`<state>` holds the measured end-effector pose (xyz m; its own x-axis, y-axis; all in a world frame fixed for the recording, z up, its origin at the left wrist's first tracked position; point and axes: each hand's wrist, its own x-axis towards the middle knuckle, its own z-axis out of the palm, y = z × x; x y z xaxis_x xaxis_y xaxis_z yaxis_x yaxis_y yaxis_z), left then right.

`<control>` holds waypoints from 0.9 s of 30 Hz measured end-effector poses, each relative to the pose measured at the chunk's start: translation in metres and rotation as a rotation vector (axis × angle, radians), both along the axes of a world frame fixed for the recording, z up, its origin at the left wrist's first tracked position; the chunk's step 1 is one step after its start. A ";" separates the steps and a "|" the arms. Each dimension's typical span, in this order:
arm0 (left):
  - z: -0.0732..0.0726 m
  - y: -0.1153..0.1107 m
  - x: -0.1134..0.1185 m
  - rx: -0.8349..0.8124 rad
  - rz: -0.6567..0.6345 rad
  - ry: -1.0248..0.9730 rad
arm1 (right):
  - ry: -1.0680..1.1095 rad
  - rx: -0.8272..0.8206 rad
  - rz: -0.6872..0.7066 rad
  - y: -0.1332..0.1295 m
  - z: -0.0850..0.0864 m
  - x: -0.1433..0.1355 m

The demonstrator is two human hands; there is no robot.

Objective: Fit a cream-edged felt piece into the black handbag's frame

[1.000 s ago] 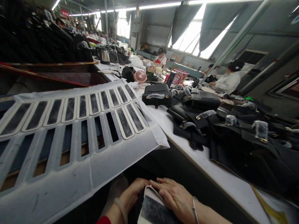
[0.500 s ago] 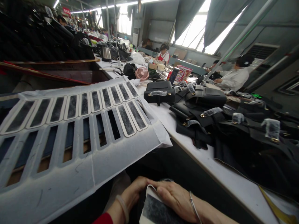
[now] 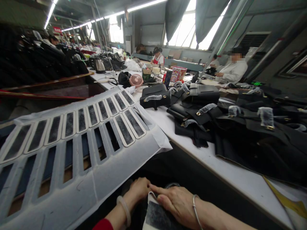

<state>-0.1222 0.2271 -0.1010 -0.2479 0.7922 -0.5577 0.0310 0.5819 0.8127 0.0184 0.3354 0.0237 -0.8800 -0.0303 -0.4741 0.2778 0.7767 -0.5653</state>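
Observation:
A white-edged piece with a dark panel (image 3: 157, 214) hangs low at the bottom centre. My right hand (image 3: 176, 202), with a metal bangle at the wrist, grips its upper edge between thumb and fingers. Beside it my left hand (image 3: 140, 189), wearing a pale bangle, has its fingers curled near the tip of my right index finger; whatever they hold is hidden. To the left lies a white sheet (image 3: 112, 174) with a row of dark rectangular panels with pale borders (image 3: 82, 119), two more such panels in the front row, and several cut-out slots.
Black bags (image 3: 155, 97) with wrapped handles are piled on the white table (image 3: 192, 153) at right. A pink fan (image 3: 136, 80) and a kettle (image 3: 98, 65) stand farther back. People sit beyond, one in white (image 3: 233, 71) at right.
The view has shifted, so the background sits further left. My left hand has turned slightly, its fingers still close to my right hand. The piece stays in my right hand.

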 end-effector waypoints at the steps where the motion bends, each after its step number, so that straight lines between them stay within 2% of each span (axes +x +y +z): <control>1: 0.013 0.000 -0.006 -0.008 -0.014 0.072 | -0.023 -0.015 -0.019 0.002 0.002 0.003; 3: 0.042 -0.001 -0.014 0.010 -0.038 0.144 | -0.040 -0.058 -0.048 0.006 0.005 0.011; 6: 0.083 -0.001 -0.015 0.056 -0.150 0.109 | -0.034 -0.100 -0.065 0.014 0.009 0.024; 8: 0.103 0.000 -0.010 0.056 -0.260 0.105 | -0.040 -0.105 -0.074 0.021 0.009 0.035; 10: 0.116 0.000 -0.005 0.044 -0.343 0.141 | -0.050 -0.107 -0.104 0.027 0.009 0.048; 14: 0.127 0.004 -0.002 0.010 -0.432 0.204 | -0.071 -0.136 -0.157 0.043 0.010 0.077; 19: 0.127 0.016 -0.008 -0.043 -0.532 0.254 | -0.179 -0.200 -0.151 0.062 0.023 0.100; 23: 0.126 0.023 -0.009 -0.033 -0.605 0.311 | -0.264 -0.039 -0.153 0.058 0.030 0.090; 27: 0.129 0.027 -0.002 0.008 -0.640 0.397 | -0.228 0.025 -0.143 0.045 0.025 0.070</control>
<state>-0.1241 0.2540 0.0284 0.0808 0.8529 -0.5158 0.6524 0.3460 0.6743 0.0880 0.3805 0.0482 -0.7448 0.1006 -0.6597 0.5035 0.7335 -0.4565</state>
